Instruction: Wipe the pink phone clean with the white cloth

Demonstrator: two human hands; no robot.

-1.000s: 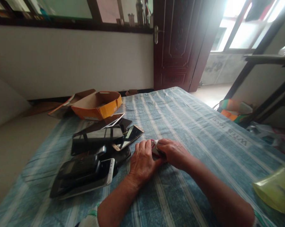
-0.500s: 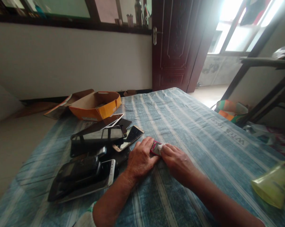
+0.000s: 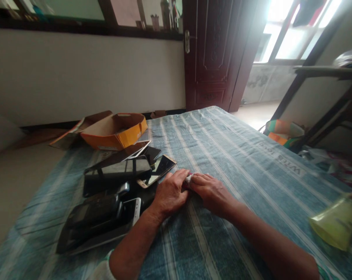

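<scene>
My left hand (image 3: 170, 191) is closed around a small red-edged device (image 3: 185, 186), held low over the cloth. Only a sliver of it shows between my hands; it looks like a small keypad phone. My right hand (image 3: 212, 193) pinches a crumpled white tissue (image 3: 189, 178) and presses it against the device's face. Left of my hands lie a gold-edged smartphone (image 3: 167, 165), a large black tablet-like device (image 3: 117, 175), a white-edged phone (image 3: 137, 210) and a thick black gadget (image 3: 95, 210), heaped loosely together.
An orange open cardboard box (image 3: 114, 142) stands at the table's far left. A blue striped cloth (image 3: 222, 155) covers the table. At the right edge is a translucent yellow container (image 3: 335, 223). A dark red door (image 3: 213, 58) stands behind.
My right hand has slid left with the tissue, across the device toward my left hand, covering most of the device. The view has shifted slightly.
</scene>
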